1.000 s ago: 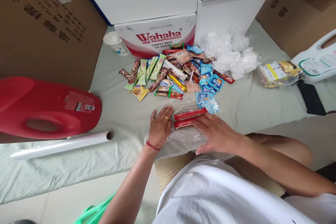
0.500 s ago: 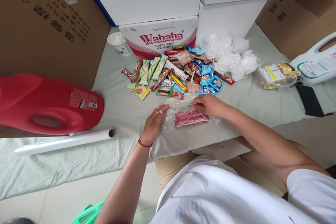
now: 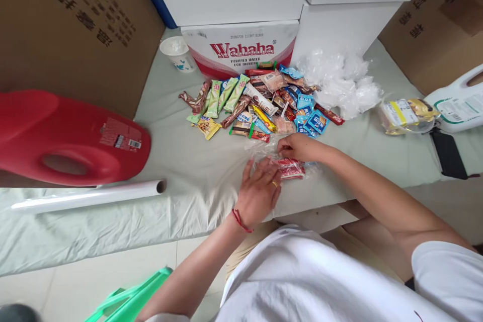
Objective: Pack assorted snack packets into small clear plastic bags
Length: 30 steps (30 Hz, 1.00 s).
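Near the table's front edge lie red snack packets [image 3: 291, 169] under clear plastic wrap [image 3: 260, 148]. My left hand [image 3: 260, 188] rests palm down over the left part of the packets and wrap, fingers stretched out. It hides that end of them. My right hand [image 3: 302, 148] is at the far side of the packets, its fingers pinched on the plastic wrap. Just beyond the hands spreads a pile of wrapped snacks [image 3: 260, 100], with green, brown, red and blue wrappers.
Crumpled clear plastic [image 3: 343, 83] lies right of the pile. A paper cup [image 3: 178, 54], white boxes [image 3: 241, 45] and cardboard [image 3: 75, 25] stand behind. At left are a red jug [image 3: 75, 141] and a film roll [image 3: 90, 195]; at right, a black phone [image 3: 448, 153] and white jug [image 3: 460, 98].
My left hand has moved right, from beside the wrap to flat over the left part of the red packets. My right hand has stayed almost in place. The view has shifted slightly.
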Motion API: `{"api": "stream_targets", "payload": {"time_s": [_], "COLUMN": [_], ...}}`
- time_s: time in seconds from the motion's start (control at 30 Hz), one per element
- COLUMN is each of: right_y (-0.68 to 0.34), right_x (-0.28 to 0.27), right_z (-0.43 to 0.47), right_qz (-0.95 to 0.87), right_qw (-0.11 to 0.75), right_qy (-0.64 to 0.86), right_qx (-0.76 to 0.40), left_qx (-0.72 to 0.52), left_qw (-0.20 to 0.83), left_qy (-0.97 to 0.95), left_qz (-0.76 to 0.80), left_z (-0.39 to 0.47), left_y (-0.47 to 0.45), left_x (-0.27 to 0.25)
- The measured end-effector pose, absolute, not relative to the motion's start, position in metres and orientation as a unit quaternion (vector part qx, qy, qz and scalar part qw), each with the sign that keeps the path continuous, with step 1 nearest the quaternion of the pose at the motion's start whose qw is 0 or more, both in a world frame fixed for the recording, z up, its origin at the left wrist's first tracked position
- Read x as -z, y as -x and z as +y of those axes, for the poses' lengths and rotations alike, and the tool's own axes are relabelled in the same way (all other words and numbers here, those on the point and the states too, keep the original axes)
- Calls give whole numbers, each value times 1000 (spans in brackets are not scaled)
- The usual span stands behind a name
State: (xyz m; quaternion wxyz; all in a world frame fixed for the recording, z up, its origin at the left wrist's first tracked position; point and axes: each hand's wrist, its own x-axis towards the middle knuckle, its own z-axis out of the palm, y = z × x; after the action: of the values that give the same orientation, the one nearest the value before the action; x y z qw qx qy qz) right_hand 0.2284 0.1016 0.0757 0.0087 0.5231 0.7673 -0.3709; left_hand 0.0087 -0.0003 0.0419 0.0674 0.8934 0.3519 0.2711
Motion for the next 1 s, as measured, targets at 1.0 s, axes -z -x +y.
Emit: {"api": "stream_targets", "payload": {"time_s": [1.0], "right_y": [-209], "right_x": [-74], "right_z": [74], "right_qz": [821], "right_qw": [72], "right_qy": [-513], "right_qx": [239], "left_qx": [-218], "left_qw": [383], "left_qy": [-595], "left_qz": [672], "left_z": [57], "left_y": [24], "left_x": [-33]}}
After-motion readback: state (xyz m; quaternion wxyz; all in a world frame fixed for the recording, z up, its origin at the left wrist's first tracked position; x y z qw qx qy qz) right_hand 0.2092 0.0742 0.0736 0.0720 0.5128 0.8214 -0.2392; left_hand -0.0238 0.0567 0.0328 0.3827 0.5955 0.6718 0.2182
